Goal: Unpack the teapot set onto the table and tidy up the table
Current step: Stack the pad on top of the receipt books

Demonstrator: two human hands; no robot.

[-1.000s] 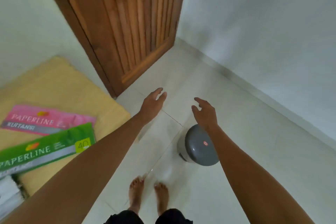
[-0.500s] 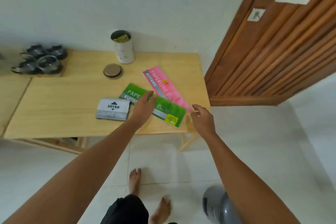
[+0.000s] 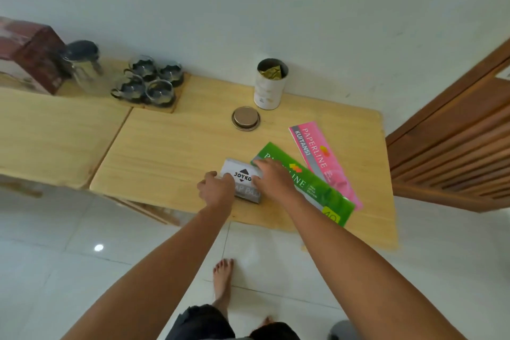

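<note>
A small grey Joyko box (image 3: 242,174) lies near the front edge of the light wooden table (image 3: 165,146). My left hand (image 3: 216,188) grips its left side and my right hand (image 3: 271,176) grips its right side, partly covering it. At the back left stand a glass teapot with a dark lid (image 3: 82,69) and several glass cups on a wooden tray (image 3: 150,83). A red-brown carton (image 3: 30,55) stands at the far left.
A green Paperline book (image 3: 311,188) and a pink one (image 3: 325,160) lie right of the box. An open white tin (image 3: 270,85) stands by the wall, its round lid (image 3: 245,118) in front. A wooden door (image 3: 455,146) is at right, a grey bin (image 3: 342,331) on the floor.
The view swung from the floor and bin to the table. Both hands reached forward and closed on the Joyko box.
</note>
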